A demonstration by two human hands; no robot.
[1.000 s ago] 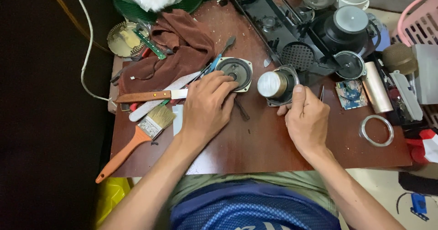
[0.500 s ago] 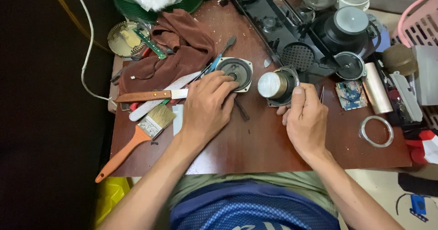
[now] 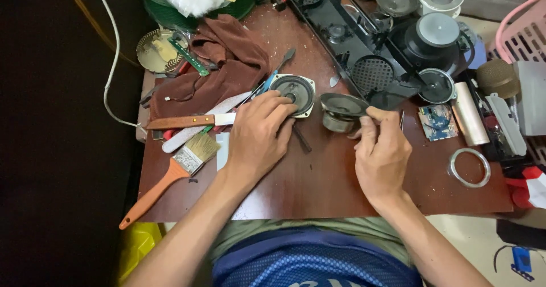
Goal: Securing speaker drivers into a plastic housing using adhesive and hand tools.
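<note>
On scuffed wooden table [image 3: 318, 184]: left hand [image 3: 259, 136] flat over square-framed speaker [image 3: 296, 91]; right hand [image 3: 382, 150] pinching round cone speaker [image 3: 341, 110].

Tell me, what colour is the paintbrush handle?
Orange. The paintbrush lies left of the left hand; the head view shows it.

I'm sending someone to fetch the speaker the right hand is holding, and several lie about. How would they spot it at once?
Start at the brown table and find the long black housing across its far side. Just before it, the right hand grips a small round speaker. Unlike the square-framed speaker under the left hand, it is frameless and tilted.
</note>
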